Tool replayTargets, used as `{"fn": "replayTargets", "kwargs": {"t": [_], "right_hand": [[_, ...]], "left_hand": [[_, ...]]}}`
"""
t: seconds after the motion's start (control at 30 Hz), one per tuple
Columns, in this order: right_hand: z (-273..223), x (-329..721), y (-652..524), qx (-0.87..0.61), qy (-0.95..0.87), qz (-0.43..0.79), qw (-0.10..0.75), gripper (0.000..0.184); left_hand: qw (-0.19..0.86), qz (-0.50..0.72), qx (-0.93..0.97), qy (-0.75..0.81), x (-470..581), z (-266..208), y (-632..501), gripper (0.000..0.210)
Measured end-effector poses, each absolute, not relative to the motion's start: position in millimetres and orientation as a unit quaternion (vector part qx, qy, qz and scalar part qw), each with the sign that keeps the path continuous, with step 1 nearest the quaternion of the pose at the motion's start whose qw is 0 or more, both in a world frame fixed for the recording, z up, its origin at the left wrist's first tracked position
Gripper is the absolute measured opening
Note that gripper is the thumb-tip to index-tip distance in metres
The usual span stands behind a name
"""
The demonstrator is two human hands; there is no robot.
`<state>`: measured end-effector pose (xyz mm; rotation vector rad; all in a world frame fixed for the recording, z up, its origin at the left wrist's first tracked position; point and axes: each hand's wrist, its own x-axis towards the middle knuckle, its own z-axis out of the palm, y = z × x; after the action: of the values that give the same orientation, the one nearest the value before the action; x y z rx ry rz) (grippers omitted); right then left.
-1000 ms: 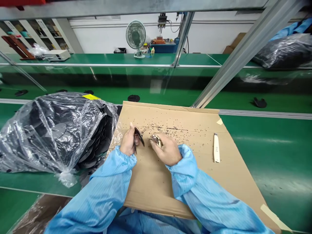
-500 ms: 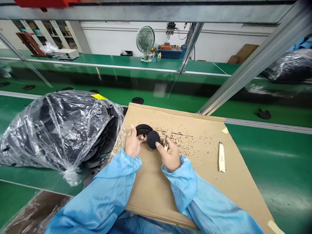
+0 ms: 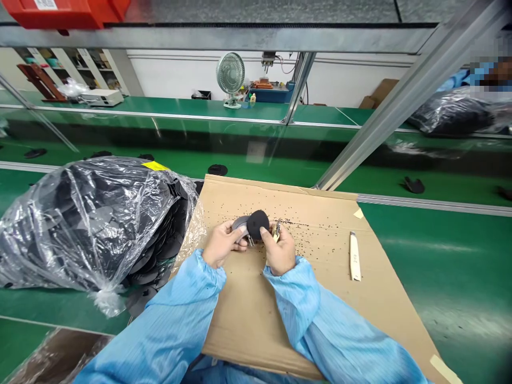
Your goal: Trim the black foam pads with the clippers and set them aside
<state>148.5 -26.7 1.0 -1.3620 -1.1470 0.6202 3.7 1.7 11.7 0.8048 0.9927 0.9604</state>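
My left hand [image 3: 220, 245] is closed on a dark curved piece [image 3: 240, 221] that shows a greyish face, tilted up. Just right of it, my right hand [image 3: 281, 253] pinches a round black disc [image 3: 258, 224] between thumb and fingers. The disc overlaps the right side of the curved piece; whether the two are joined I cannot tell. Also in my right hand is a small tool [image 3: 276, 231] with a metal head and yellowish handle, like nippers, mostly hidden by the fingers. Both hands are above a cardboard sheet [image 3: 248, 320] strewn with tiny black bits [image 3: 310, 234].
A clear plastic bag [image 3: 92, 224] of black discs bulges at the left, with loose discs [image 3: 142, 298] spilling beside it. A cream-handled knife [image 3: 354, 257] lies on the cardboard's right. Behind are a green belt [image 3: 272, 165], slanted metal post [image 3: 384, 96] and fan [image 3: 231, 77].
My left hand has turned the curved piece, so its greyish face shows and it sits nearer the disc. The disc is slightly higher. The whole view has shifted as the camera moved.
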Motion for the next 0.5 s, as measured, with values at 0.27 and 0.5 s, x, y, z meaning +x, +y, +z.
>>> {"fn": "replayTargets", "kwargs": {"t": [0.27,0.5], "right_hand": [[10,150,-36,-0.555,-0.66,-0.045,0.504,0.007],[7,149,-35,-0.495,-0.751,-0.06,0.432,0.016]], "left_hand": [[0.748,0.481,0.284,0.358,6,12,-2,0.036],[0.805,0.443,0.279,0.278,9,13,-10,0.036]]}}
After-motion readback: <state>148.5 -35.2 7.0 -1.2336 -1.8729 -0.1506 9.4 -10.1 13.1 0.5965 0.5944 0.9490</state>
